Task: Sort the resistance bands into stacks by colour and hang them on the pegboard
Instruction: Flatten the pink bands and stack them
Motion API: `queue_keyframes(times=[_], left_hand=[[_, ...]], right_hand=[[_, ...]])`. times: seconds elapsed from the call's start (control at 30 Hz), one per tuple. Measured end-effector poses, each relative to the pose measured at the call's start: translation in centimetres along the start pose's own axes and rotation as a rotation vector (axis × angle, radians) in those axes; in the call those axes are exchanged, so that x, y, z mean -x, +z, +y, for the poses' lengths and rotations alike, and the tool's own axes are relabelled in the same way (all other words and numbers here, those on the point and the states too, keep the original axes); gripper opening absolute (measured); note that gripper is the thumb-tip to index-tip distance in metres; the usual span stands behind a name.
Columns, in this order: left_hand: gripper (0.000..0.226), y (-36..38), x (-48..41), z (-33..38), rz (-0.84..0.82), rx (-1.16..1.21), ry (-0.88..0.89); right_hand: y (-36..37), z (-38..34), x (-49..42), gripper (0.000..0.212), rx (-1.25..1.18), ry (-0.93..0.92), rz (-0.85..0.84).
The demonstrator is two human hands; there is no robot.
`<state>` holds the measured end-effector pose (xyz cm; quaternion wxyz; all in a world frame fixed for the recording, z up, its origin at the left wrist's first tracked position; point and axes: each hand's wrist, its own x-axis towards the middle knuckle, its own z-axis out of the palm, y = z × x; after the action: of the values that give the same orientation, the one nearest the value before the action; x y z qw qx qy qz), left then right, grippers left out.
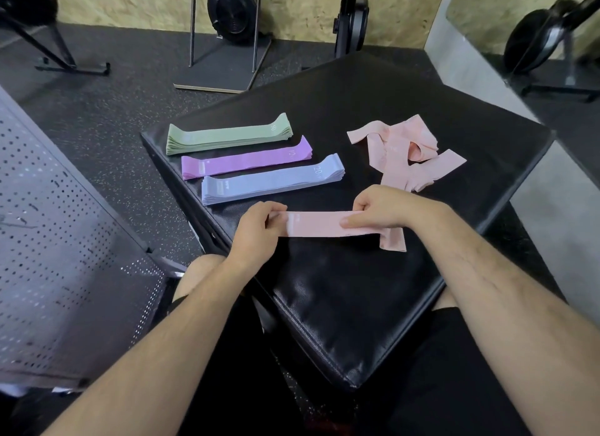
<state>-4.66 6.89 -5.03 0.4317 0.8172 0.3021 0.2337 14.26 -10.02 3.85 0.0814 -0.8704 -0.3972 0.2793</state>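
You are holding a pink band (pixel 319 225) over the worktop (pixel 357 305).
Your left hand (pixel 259 224) and right hand (pixel 380 208) are pinching its ends; green, purple and blue stacks (pixel 246 161) are lying just beyond.

Grn (pixel 227 137), purple (pixel 243 162), blue (pixel 269 184) stacks; pink pile (pixel 402 150) loose; pink band (pixel 318 224) held.

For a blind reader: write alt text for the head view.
The left hand and right hand hold a pink band on a black bench. Beyond lie a green stack, a purple stack and a blue stack; loose pink bands at right.
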Motion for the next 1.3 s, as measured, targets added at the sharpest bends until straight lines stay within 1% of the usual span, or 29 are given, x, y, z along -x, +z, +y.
queue_keyframes(times=[0.1, 0.17, 0.2, 0.27, 0.3, 0.33, 0.37, 0.4, 0.47, 0.5, 0.57, 0.77, 0.93, 1.0, 1.1, 1.2, 1.3], left_hand=[[0.025, 0.5, 0.2, -0.9, 0.039, -0.120, 0.124], [0.028, 0.9, 0.2, -1.0, 0.063, -0.186, 0.150], [0.030, 1.1, 0.3, -1.0, 0.090, -0.247, 0.150], [0.037, 1.5, 0.8, -0.9, 0.187, -0.456, 0.163], [0.040, 1.7, 1.2, -0.6, 0.226, -0.548, 0.201], [0.042, 2.1, 1.5, -0.1, 0.227, -0.595, 0.267], [0.042, 2.8, 1.7, 0.6, 0.185, -0.609, 0.346], [0.044, 3.7, 1.9, 1.2, 0.107, -0.606, 0.414], [0.050, 5.5, 1.8, 2.2, -0.087, -0.600, 0.465], [0.052, 6.3, 1.8, 2.5, -0.160, -0.613, 0.454], [0.054, 7.0, 1.8, 2.5, -0.234, -0.657, 0.411], [0.057, 6.9, 1.7, 2.9, -0.286, -0.719, 0.359], [0.057, 6.7, 1.8, 3.2, -0.292, -0.723, 0.342], [0.057, 6.7, 1.9, 3.1, -0.282, -0.722, 0.349], [0.057, 6.9, 1.8, 3.1, -0.284, -0.731, 0.351], [0.057, 6.9, 1.7, 3.0, -0.297, -0.742, 0.339], [0.058, 7.0, 1.8, 3.1, -0.292, -0.755, 0.344]], right_hand=[[1.6, 1.0, -0.7, 0.039, 0.042, 0.006, 0.036], [2.2, 1.3, -1.0, 0.039, 0.043, 0.005, 0.051], [2.5, 1.4, -1.2, 0.039, 0.044, 0.010, 0.054], [2.7, 1.5, -1.5, 0.038, 0.042, 0.026, 0.060], [2.8, 1.6, -1.6, 0.038, 0.042, 0.029, 0.062], [2.9, 1.6, -1.7, 0.038, 0.048, 0.029, 0.064], [3.0, 1.7, -1.8, 0.038, 0.059, 0.024, 0.067], [3.0, 1.6, -1.9, 0.037, 0.070, 0.019, 0.073], [2.9, 1.3, -1.8, 0.036, 0.082, 0.014, 0.083], [2.9, 1.3, -1.8, 0.036, 0.085, 0.014, 0.081], [2.7, 1.5, -1.7, 0.036, 0.078, 0.022, 0.059], [0.4, 2.2, -0.7, 0.023, 0.030, 0.002, -0.002], [-1.3, 3.4, 0.0, 0.028, -0.002, 0.053, -0.009], [-1.8, 4.5, 0.7, 0.034, -0.025, 0.083, -0.014], [-1.9, 6.4, 2.0, 0.031, -0.058, 0.128, 0.030], [-0.4, 8.4, 2.6, 0.031, -0.090, 0.160, 0.110], [1.7, 9.8, 3.1, 0.033, -0.212, 0.143, 0.228]])
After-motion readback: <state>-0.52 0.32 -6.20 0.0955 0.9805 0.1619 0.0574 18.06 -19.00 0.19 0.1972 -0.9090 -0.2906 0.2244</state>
